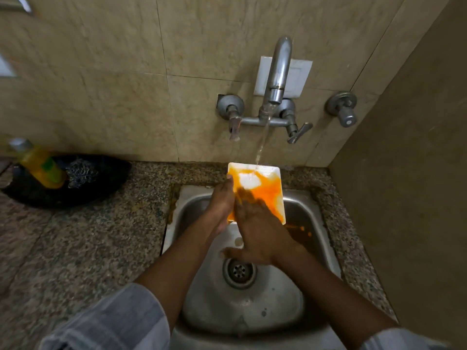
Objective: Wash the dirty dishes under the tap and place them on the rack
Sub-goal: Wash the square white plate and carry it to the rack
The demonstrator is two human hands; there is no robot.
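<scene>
A white rectangular plate point(262, 184) smeared with orange sauce is held tilted over the steel sink point(310, 218), under running water from the wall tap point(278, 72). My left hand point(221, 205) grips the plate's left edge, thumb on the rim near the top corner. My right hand point(260, 231) lies flat on the plate's lower face with its fingers spread straight and blurred. The stream lands near the plate's top edge, where a patch is washed white.
On the speckled granite counter point(88, 236) at the left stands a black dish point(75, 195) with a yellow soap bottle point(41, 168) and a steel scrubber point(80, 173). Orange scraps point(302, 229) lie in the sink. A wall point(404, 185) closes the right side.
</scene>
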